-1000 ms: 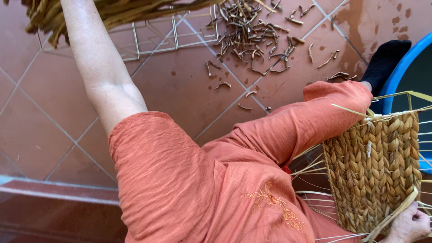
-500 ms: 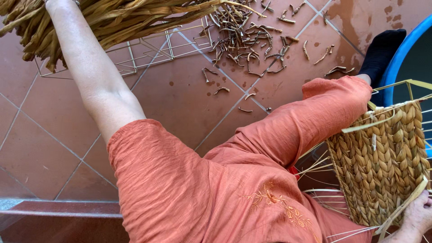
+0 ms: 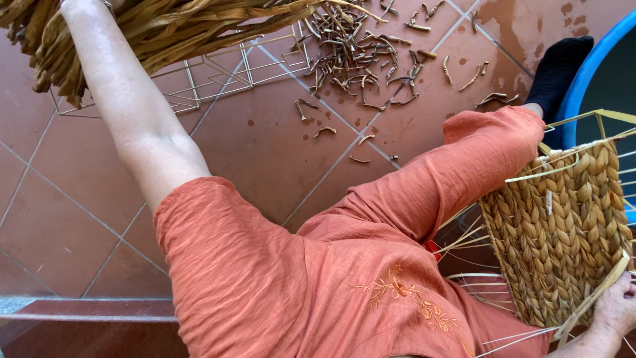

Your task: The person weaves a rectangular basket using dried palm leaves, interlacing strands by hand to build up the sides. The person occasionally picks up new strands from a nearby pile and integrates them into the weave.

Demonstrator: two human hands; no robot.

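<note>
Woven straw basket (image 3: 560, 232) gripped by right hand (image 3: 616, 306), left hand hidden among dried reeds (image 3: 172, 26).

Home basket-weaving spot, terracotta tiled floor (image 3: 265, 146), half-woven basket on wire frame (image 3: 563, 232), dried fibre bundle (image 3: 172, 30), offcuts (image 3: 364, 53), blue tub (image 3: 589, 66) nr right edge.

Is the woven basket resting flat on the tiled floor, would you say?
No, the basket leans tilted against the person's leg.

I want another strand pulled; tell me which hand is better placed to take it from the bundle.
Left, probably: the left arm reaches up into the dried strand bundle, while the right hand is far off, at the woven basket's edge.
</note>
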